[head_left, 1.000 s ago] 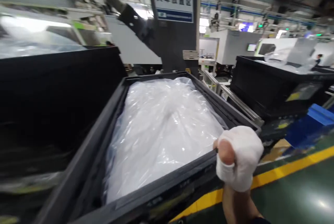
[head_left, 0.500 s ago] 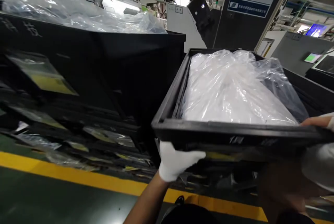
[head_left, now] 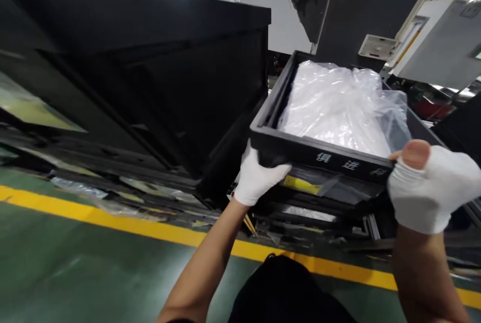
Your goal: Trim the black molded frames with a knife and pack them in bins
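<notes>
Dim floor, overhead glare on plastic, edges blurred, stretched.

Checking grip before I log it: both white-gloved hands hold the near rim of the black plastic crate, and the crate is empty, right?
Not empty. The head view shows the black plastic crate holding a clear plastic bag. The left hand and right hand do grip its near rim.

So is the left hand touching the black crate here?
Touching. The head view shows the left hand gripping the near left corner of the black crate, fingers wrapped on its wall.

Black crate (head_left: 330, 160), white plastic-bagged contents (head_left: 330, 107), tilted, gripped at near rim
</notes>
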Motion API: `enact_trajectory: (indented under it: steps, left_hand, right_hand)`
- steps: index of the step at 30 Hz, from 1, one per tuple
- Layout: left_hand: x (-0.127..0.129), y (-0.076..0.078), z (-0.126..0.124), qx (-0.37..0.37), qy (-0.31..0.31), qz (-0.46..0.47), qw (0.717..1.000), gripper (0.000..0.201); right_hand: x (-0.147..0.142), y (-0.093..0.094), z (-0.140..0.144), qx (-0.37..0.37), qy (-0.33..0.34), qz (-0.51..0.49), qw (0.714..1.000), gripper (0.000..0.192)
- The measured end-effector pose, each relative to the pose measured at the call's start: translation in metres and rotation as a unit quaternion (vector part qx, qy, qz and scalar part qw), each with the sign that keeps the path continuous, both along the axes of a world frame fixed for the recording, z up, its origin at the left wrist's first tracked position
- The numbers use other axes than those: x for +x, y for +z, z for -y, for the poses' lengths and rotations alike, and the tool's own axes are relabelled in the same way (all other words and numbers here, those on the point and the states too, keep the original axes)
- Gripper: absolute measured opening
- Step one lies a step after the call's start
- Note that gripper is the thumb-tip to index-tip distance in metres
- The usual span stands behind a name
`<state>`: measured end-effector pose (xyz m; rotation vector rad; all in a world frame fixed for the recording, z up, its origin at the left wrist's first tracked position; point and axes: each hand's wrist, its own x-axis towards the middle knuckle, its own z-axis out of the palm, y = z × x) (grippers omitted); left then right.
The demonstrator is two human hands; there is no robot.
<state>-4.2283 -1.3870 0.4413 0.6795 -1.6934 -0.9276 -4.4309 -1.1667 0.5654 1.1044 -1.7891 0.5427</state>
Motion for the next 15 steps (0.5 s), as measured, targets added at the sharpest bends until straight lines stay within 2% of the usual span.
enact_trajectory:
  steps: [3,6,11,15]
  left_hand:
    - [0.011,0.002,-0.006,0.022,0.033,-0.021,0.999,0.050]
    - [0.021,0.005,-0.009,-0.004,0.040,-0.059,0.997,0.062]
    - [0.026,-0.008,-0.024,0.005,0.021,-0.011,1.000,0.065]
    - [0.028,-0.015,-0.024,0.001,-0.013,-0.011,1.000,0.045]
  right_hand:
    - [0.015,0.019,0.012,0.017,0.060,-0.056,0.996,0.061]
    - [0.027,0.028,0.013,-0.004,0.077,-0.066,0.995,0.061]
    - [0.030,0.011,-0.011,0.040,0.072,-0.057,0.995,0.058]
    - [0.031,0.004,-0.013,0.023,0.071,-0.065,0.995,0.057]
